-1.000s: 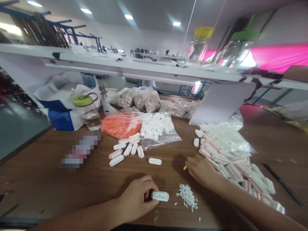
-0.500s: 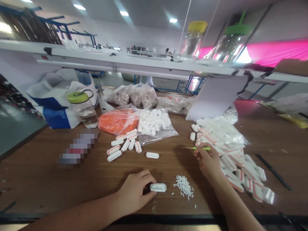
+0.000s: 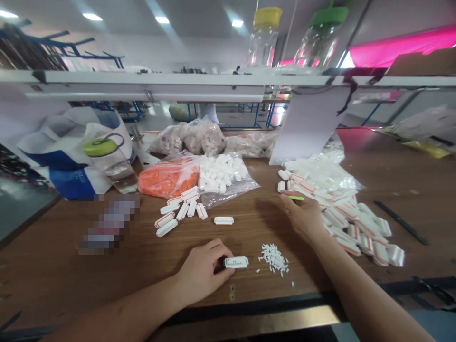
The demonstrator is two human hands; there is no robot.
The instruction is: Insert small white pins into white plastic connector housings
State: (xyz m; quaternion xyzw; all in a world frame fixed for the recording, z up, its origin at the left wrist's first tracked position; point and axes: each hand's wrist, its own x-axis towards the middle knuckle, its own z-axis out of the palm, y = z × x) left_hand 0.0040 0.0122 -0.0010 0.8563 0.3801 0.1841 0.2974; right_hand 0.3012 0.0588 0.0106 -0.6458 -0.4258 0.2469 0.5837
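Observation:
My left hand rests on the wooden table near its front edge, its fingers pinched on one end of a small white plastic housing that lies flat. My right hand is raised a little over the table and grips a thin green-handled pick tool, whose tip points left. Between the two hands lies a small heap of tiny white pins. A single white housing lies alone farther back.
A group of white and orange housings lies left of centre. A long pile of similar housings runs along the right. Bags of orange parts and white parts sit behind. A green-lidded jar stands at the left, a black strip at the right.
My right hand lifted from the table with the green pick tool and moved back toward the pile on the right. My left hand stayed on the white housing. The view tilted.

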